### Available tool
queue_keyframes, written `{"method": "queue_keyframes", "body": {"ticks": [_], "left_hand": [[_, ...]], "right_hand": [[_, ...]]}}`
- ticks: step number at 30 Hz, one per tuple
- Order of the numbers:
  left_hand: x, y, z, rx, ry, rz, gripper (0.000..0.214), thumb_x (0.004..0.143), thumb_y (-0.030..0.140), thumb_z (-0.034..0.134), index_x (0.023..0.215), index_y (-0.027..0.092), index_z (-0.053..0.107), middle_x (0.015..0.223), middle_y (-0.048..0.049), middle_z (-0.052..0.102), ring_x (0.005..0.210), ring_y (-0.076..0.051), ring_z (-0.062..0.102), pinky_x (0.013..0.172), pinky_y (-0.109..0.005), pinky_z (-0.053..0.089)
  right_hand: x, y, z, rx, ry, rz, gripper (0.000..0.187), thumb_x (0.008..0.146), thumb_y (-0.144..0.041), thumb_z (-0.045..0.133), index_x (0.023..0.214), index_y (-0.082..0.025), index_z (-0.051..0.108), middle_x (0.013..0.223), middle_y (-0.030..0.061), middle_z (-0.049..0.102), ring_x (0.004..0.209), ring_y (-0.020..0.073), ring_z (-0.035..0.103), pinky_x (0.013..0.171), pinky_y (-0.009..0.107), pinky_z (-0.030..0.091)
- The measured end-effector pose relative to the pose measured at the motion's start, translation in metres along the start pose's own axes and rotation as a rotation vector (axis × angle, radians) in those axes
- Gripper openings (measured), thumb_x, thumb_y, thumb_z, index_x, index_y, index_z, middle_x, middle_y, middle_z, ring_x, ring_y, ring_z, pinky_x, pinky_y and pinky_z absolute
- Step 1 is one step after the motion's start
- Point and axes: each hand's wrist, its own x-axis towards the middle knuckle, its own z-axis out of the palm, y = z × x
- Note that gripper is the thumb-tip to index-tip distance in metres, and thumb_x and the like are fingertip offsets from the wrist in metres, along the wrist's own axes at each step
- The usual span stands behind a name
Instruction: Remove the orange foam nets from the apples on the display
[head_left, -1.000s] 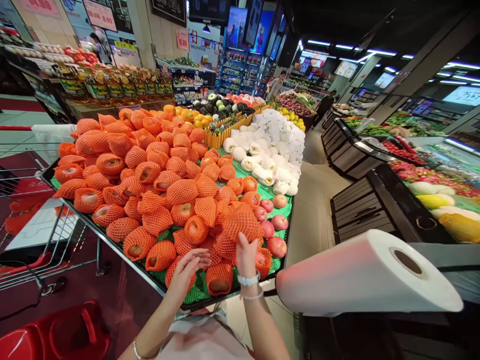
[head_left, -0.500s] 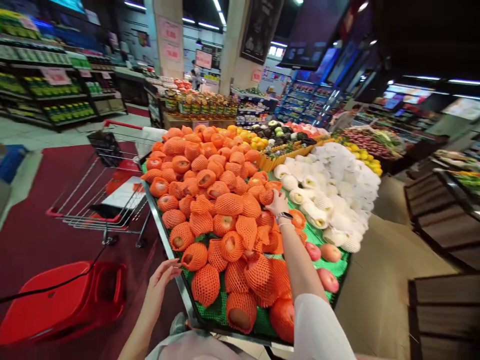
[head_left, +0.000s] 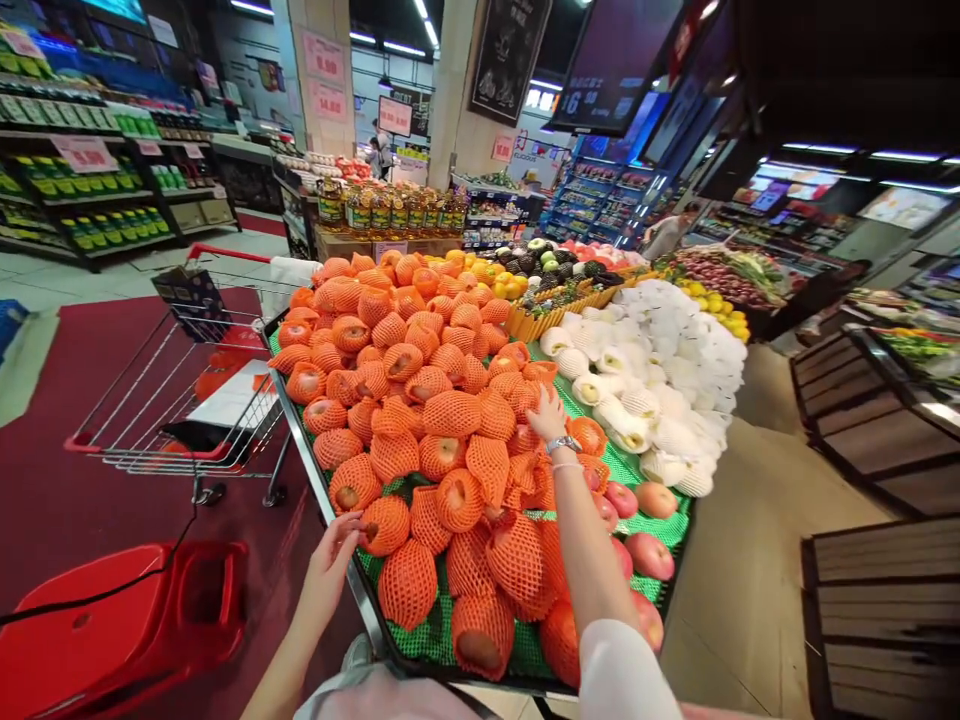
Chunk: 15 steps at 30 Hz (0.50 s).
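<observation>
My right hand reaches across the heap, fingers bent over a fruit in an orange foam net near the heap's right side; its fingertips are partly hidden. A watch circles that wrist. At the left rim of the display, my left hand is half curled with its fingers apart. Its fingertips meet the side of another netted fruit and hold nothing. Between the hands lie many orange-netted fruits on a green mat. Several bare apples lie right of my right forearm.
White-netted fruits fill the display's right part. A shopping cart stands to the left, with a red plastic stool in front of it. The stand's metal rim runs along the left. Slatted wooden stands are at the right.
The view has shifted, moving the display slightly left in the picture. My left fingers have come closer to the netted fruit at the rim. More bare apples show beside my right forearm.
</observation>
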Motion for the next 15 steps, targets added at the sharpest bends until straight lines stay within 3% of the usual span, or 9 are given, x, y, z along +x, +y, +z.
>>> {"method": "queue_keyframes", "body": {"ticks": [4, 7, 11, 15], "left_hand": [[0.011, 0.017, 0.031, 0.135, -0.132, 0.151, 0.033, 0.086, 0.046, 0.054, 0.101, 0.019, 0.065, 0.106, -0.0116, 0.071, 0.103, -0.027, 0.065, 0.093, -0.044, 0.050], [0.016, 0.031, 0.049, 0.231, -0.142, 0.274, 0.031, 0.089, 0.043, 0.050, 0.101, 0.020, 0.065, 0.106, -0.0115, 0.070, 0.102, -0.028, 0.064, 0.093, -0.046, 0.049], [0.015, 0.041, 0.069, 0.290, -0.240, 0.384, 0.028, 0.091, 0.041, 0.048, 0.102, 0.022, 0.065, 0.105, -0.0102, 0.068, 0.103, -0.028, 0.062, 0.092, -0.045, 0.049], [0.011, 0.038, 0.085, 0.290, -0.442, 0.446, 0.025, 0.094, 0.036, 0.046, 0.105, 0.023, 0.064, 0.107, -0.0087, 0.067, 0.106, -0.026, 0.061, 0.095, -0.044, 0.049]], "right_hand": [[-0.061, -0.012, -0.010, 0.075, 0.018, -0.262, 0.045, 0.095, -0.028, 0.045, 0.138, -0.014, 0.047, 0.136, 0.0159, 0.055, 0.128, 0.0238, 0.048, 0.109, 0.039, 0.035], [-0.101, -0.029, 0.000, 0.096, -0.012, -0.401, 0.042, 0.093, -0.030, 0.054, 0.133, -0.016, 0.054, 0.128, 0.0117, 0.062, 0.123, 0.0227, 0.051, 0.109, 0.038, 0.035], [-0.118, -0.041, 0.016, 0.073, -0.021, -0.376, 0.053, 0.087, -0.032, 0.067, 0.133, -0.012, 0.053, 0.119, 0.0152, 0.065, 0.116, 0.0279, 0.053, 0.105, 0.044, 0.038], [-0.125, -0.031, 0.017, 0.047, -0.020, -0.307, 0.034, 0.084, -0.033, 0.071, 0.113, -0.018, 0.066, 0.104, 0.0106, 0.066, 0.104, 0.0268, 0.055, 0.097, 0.043, 0.042]]}}
